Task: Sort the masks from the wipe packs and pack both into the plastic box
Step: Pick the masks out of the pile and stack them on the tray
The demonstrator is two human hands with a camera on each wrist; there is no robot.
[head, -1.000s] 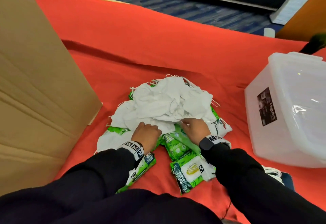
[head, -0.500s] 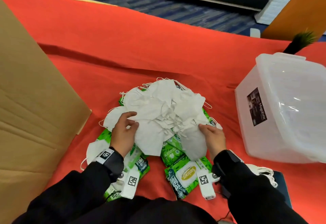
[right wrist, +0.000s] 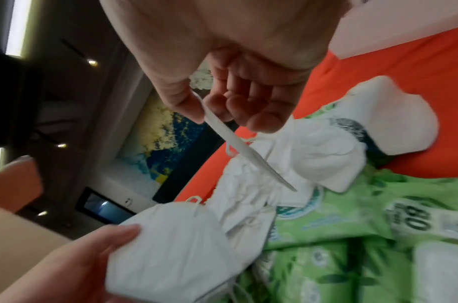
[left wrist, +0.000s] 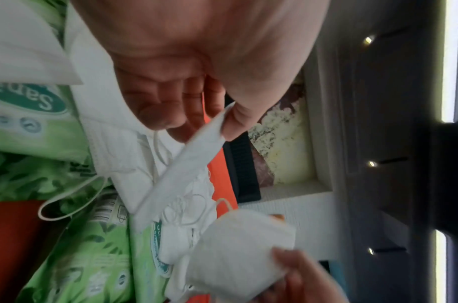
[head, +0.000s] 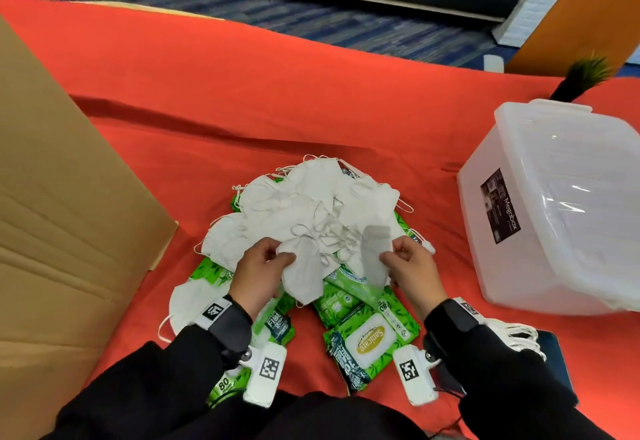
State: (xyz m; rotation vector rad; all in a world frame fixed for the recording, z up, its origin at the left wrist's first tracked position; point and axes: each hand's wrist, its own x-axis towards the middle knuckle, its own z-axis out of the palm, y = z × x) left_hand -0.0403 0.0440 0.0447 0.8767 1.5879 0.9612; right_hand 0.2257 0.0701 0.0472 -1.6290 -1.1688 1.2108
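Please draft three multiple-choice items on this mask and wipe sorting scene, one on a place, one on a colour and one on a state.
1. Where does the plastic box stand relative to the mask pile?
A. To the person's right
B. To the person's left
C. On top of the pile

2. What colour are the wipe packs?
A. Blue
B. Green
C. Yellow

3. What is the right hand doing?
A. Lying flat on the cloth
B. Gripping the box
C. Pinching a mask

Answers:
1 A, the box sits at the right edge of the head view.
2 B, green leaf print shows in all views.
3 C, thumb and fingers close on the mask's edge in the right wrist view.
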